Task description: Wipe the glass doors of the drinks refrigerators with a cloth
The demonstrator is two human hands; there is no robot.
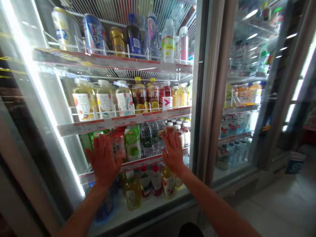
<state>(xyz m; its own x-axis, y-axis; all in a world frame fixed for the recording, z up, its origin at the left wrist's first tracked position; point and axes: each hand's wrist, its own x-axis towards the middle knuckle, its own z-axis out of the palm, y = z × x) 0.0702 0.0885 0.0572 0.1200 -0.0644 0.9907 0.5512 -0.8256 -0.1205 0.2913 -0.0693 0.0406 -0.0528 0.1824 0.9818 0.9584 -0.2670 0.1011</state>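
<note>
My left hand (105, 159) is raised with its fingers stretched upward and thumb out, in front of a red-labelled bottle (117, 141) on the third shelf of a lit drinks fridge. My right hand (172, 151) is held up likewise, fingers spread, before the small white-capped bottles (179, 128). A pale blur shows at its fingertips; whether it is a reflection or a thing I cannot tell. Between the hands stand a green-labelled bottle (132, 141) and clear water bottles (147, 140). Faint reflections suggest glass in front of the shelves; whether my palms touch it is unclear.
Tea bottles (105, 98) line the second shelf, and cans (93, 33) with more bottles fill the top one. Bottles (132, 191) stand on the fridge floor. A metal door frame (213, 82) separates a second drinks fridge at the right. A bucket (295, 163) sits on the tiled floor.
</note>
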